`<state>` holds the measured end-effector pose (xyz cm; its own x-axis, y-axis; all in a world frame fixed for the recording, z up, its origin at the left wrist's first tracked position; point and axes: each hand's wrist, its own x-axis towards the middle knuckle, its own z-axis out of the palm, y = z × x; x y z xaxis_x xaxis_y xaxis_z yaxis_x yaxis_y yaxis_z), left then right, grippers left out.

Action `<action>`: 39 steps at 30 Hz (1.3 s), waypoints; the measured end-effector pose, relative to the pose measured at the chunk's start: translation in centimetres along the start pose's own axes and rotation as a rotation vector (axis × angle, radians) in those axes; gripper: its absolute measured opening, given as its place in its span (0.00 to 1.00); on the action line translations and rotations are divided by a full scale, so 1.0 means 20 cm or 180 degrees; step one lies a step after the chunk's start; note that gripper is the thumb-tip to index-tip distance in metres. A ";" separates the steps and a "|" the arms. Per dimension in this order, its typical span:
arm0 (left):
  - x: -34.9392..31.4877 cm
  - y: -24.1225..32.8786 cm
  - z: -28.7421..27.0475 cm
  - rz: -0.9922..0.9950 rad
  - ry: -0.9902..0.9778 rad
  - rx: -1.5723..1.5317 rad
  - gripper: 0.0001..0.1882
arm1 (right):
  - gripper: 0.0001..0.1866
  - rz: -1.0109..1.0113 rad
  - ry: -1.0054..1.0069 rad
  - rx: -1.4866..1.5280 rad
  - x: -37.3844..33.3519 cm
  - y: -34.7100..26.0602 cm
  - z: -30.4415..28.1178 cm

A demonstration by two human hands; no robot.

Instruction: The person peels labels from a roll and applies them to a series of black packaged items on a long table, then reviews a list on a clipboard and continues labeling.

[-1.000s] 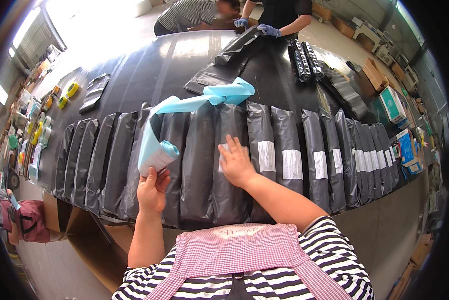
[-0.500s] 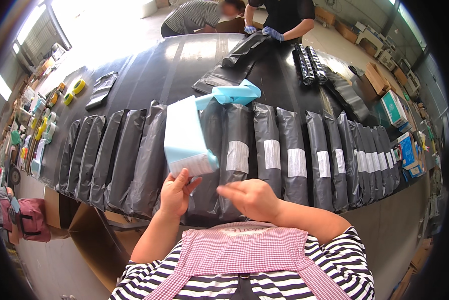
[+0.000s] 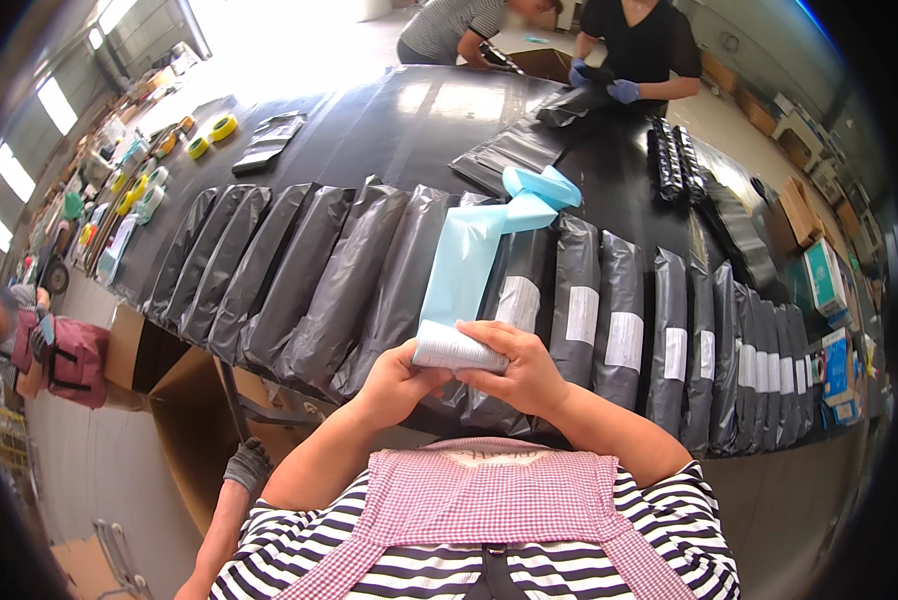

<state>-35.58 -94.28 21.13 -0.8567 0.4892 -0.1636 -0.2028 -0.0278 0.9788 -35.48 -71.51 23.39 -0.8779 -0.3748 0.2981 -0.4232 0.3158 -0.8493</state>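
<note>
Gloved hand of another person [image 3: 248,463], at lower left, fingers curled; dark bags without visible labels [image 3: 347,280], a slanting row along the near side of the black table [image 3: 369,130]; left hand [image 3: 394,386], partly closed, fingers bent about the left end of a roll of labels [image 3: 459,347], thumb beneath; the roll, held between the two hands in front of the row, near the table's near edge; blue strip [image 3: 461,262], running up from the roll across the bags and ending in a loose twist; right hand [image 3: 517,368], partly closed, fingers over the top of the roll's right end, thumb below; dark bags with white labels [image 3: 623,340], continuing the row to the right.

Changes since half a second ago: gloved hand newly in view; left hand no longer alone on the roll; right hand, then apart from it, now gripping it.
</note>
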 end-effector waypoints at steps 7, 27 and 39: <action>-0.02 -0.03 0.08 0.0341 0.0621 0.0128 0.09 | 0.21 -0.0399 0.0160 -0.0080 0.01 0.04 -0.01; -0.05 -0.11 -0.61 0.0040 0.0722 -0.1445 0.18 | 0.22 0.1369 0.1200 0.3763 0.30 0.20 -0.43; 0.08 0.07 -1.14 0.2101 0.2659 -0.2035 0.21 | 0.18 0.0084 0.1090 -0.0822 0.22 0.56 0.16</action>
<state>-48.05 -113.38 19.47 -0.8746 -0.4782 0.0796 0.3880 -0.5920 0.7064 -43.29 -72.40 13.71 -0.8944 -0.0664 0.4423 -0.4036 0.5457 -0.7344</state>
